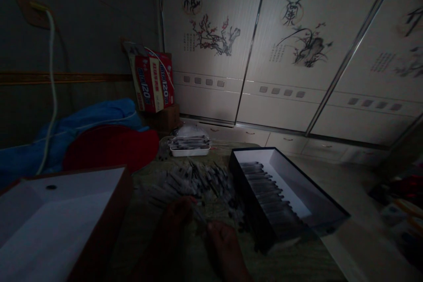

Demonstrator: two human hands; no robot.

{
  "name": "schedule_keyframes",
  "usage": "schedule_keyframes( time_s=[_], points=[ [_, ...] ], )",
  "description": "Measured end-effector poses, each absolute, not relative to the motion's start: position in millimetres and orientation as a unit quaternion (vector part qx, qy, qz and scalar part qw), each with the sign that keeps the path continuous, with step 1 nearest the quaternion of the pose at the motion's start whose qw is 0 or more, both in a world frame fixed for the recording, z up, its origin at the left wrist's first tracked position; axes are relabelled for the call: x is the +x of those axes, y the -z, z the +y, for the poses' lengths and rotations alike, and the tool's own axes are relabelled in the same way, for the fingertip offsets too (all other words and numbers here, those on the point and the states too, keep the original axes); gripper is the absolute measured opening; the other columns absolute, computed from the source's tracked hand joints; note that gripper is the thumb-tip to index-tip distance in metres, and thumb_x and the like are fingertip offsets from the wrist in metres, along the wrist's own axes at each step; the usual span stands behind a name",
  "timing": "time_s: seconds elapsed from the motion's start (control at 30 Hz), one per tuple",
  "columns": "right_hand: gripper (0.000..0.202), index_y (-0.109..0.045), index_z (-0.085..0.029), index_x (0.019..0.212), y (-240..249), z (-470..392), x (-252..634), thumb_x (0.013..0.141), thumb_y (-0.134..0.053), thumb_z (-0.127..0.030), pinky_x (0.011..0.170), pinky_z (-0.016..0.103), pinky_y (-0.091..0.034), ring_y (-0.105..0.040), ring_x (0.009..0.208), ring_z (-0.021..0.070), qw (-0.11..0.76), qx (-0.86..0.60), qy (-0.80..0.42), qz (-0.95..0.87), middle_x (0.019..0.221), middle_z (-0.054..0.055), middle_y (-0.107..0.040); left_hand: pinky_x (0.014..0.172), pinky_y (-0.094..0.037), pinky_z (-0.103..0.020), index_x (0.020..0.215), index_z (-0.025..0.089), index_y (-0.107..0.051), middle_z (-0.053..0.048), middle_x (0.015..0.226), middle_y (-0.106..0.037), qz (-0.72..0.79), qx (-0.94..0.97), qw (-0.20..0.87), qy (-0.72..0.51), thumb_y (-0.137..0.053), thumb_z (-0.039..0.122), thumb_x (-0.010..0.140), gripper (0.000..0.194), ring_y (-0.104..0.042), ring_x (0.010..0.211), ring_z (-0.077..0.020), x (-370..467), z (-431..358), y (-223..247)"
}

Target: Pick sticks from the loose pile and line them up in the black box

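In dim light, my left hand [177, 213] is closed on one end of a thin clear pen [199, 214]. My right hand [224, 243] pinches the other end, low in the middle of the view. Beyond my hands lies a loose heap of clear and dark pen parts [194, 177], spread over the table [211, 269]. To the right stands a dark box with a white inside [322, 194]. A row of pens with dark ends [269, 191] lies side by side in it. Fine detail of the held pen is too dark to make out.
A white tray [191, 152] of pen parts stands behind the heap. At left are a brown box with a white inside [79, 194], red cloth [112, 147] and blue cloth [95, 114]. A red carton [152, 81] stands before white cabinet doors [211, 9].
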State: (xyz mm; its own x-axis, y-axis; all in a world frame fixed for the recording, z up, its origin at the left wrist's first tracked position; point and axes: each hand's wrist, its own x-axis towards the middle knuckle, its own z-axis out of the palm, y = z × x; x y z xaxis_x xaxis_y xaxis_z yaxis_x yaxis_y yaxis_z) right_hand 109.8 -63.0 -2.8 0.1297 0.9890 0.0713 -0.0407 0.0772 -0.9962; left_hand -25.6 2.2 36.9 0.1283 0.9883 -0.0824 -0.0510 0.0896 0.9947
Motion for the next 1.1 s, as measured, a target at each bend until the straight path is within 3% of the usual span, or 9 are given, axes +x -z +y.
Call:
schedule_keyframes(
  time_s=[0.13,0.23,0.3,0.37,0.47,0.57,0.67,0.8,1.1],
  points=[
    [0.043,-0.063,-0.017,0.072,-5.4,-65.9,118.1,0.079,-0.048,-0.057,0.061,0.025,-0.045,-0.057,0.069,0.0169,0.583,-0.575,-0.357,-0.449,0.07,0.003,-0.06,0.054,-0.044,-0.025,0.098,0.018,-0.066,0.0,0.063,-0.063,0.501,0.529,0.484,-0.485,-0.053,0.049,0.074,0.042,-0.057,0.065,-0.0181,-29.3,0.5,-43.2],
    [0.041,-0.064,-0.019,0.091,-32.7,-74.2,141.1,0.08,-0.047,-0.055,0.069,0.027,-0.047,-0.058,0.085,0.0207,0.601,-0.633,-0.249,-0.42,0.089,0.006,-0.064,0.06,-0.046,-0.026,0.094,0.017,-0.067,-0.002,0.075,-0.068,0.544,0.55,0.402,-0.49,-0.049,0.048,0.076,0.04,-0.06,0.075,-0.0212,-31.5,-0.9,-41.1],
    [0.037,-0.061,-0.02,0.099,-57.4,-77.9,168.7,0.086,-0.041,-0.048,0.073,0.028,-0.046,-0.058,0.083,0.019,0.586,-0.634,-0.208,-0.459,0.086,0.005,-0.063,0.065,-0.047,-0.027,0.092,0.017,-0.067,-0.004,0.084,-0.07,0.571,0.554,0.355,-0.491,-0.047,0.046,0.078,0.038,-0.061,0.083,-0.023,-30.9,-2.5,-36.3],
    [0.034,-0.059,-0.021,0.099,-78.9,-75.8,206.0,0.088,-0.036,-0.044,0.066,0.026,-0.046,-0.057,0.071,0.0171,0.554,-0.653,-0.147,-0.496,0.074,0.002,-0.06,0.072,-0.047,-0.027,0.092,0.019,-0.067,-0.005,0.091,-0.071,0.583,0.558,0.323,-0.493,-0.045,0.044,0.079,0.036,-0.061,0.089,-0.0235,-28.7,-4.5,-31.1],
    [0.026,-0.06,-0.018,0.096,-95.5,-60.5,270.5,0.086,-0.04,-0.032,0.077,0.031,-0.043,-0.056,0.088,0.0207,0.45,-0.68,0.016,-0.579,0.093,0.009,-0.06,0.076,-0.046,-0.026,0.092,0.02,-0.067,-0.004,0.092,-0.071,0.586,0.569,0.298,-0.494,-0.046,0.042,0.079,0.033,-0.062,0.089,-0.0228,-24.4,-5.9,-24.5],
    [0.025,-0.065,-0.018,0.096,-97.2,-37.8,321.5,0.086,-0.043,-0.022,0.076,0.036,-0.039,-0.053,0.09,0.0256,0.169,-0.753,0.136,-0.621,0.097,0.013,-0.06,0.07,-0.047,-0.024,0.091,0.021,-0.068,-0.003,0.083,-0.072,0.595,0.562,0.276,-0.504,-0.045,0.043,0.079,0.034,-0.063,0.081,-0.0213,-22.4,-4.3,-20.6],
    [0.023,-0.069,-0.019,0.081,-92.2,-18.3,343.0,0.082,-0.047,-0.011,0.071,0.031,-0.037,-0.054,0.085,0.0232,0.076,-0.733,0.12,-0.665,0.088,0.012,-0.062,0.068,-0.047,-0.023,0.09,0.021,-0.069,-0.002,0.081,-0.072,0.597,0.559,0.271,-0.508,-0.045,0.043,0.079,0.034,-0.064,0.079,-0.0205,-23.8,-2.4,-20.8],
    [0.025,-0.07,-0.018,0.072,-78.9,-3.1,340.8,0.077,-0.051,-0.003,0.068,0.024,-0.036,-0.056,0.08,0.0175,0.037,-0.688,0.074,-0.721,0.08,0.01,-0.065,0.067,-0.047,-0.023,0.092,0.019,-0.068,-0.003,0.085,-0.072,0.603,0.556,0.267,-0.506,-0.045,0.041,0.081,0.034,-0.064,0.081,-0.0205,-27.0,-2.5,-24.7],
    [0.026,-0.071,-0.016,0.081,-61.3,1.0,340.5,0.076,-0.049,-0.002,0.071,0.024,-0.04,-0.058,0.082,0.0187,0.076,-0.692,0.059,-0.716,0.084,0.01,-0.066,0.064,-0.046,-0.022,0.091,0.017,-0.067,-0.002,0.071,-0.066,0.583,0.564,0.275,-0.515,-0.044,0.039,0.08,0.034,-0.06,0.068,-0.0181,-31.7,1.8,-19.5]
  ],
)
